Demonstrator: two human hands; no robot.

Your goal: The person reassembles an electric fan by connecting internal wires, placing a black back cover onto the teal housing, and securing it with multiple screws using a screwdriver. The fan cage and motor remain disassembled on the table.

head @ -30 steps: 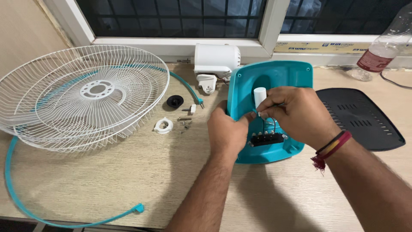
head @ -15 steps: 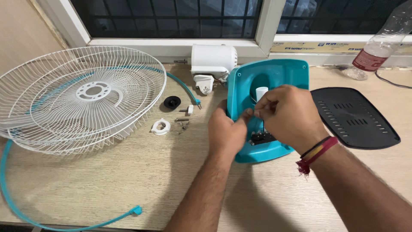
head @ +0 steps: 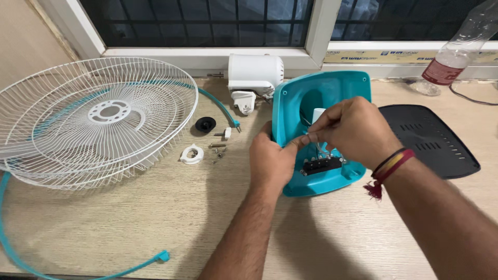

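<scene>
A teal fan base shell (head: 337, 85) stands tilted on the table, its hollow inside facing me. My left hand (head: 271, 161) grips its left edge, thumb inside. My right hand (head: 353, 129) pinches thin wires near a white cylindrical capacitor (head: 317, 112) inside the shell. Below the fingers sits a black switch block (head: 321, 165) with wires running up from it.
White wire fan guards (head: 98, 119) lie stacked at the left with a teal rim band (head: 155, 257) curling round them. A white motor housing (head: 255, 75), a black knob (head: 205, 124), a white ring nut (head: 192, 154) and screws (head: 219, 150) lie nearby. A black base plate (head: 430, 140) and plastic bottle (head: 451, 57) sit right.
My right hand has shifted slightly down and left over the capacitor, covering more of it. The view has drifted a little; my left hand keeps its hold.
</scene>
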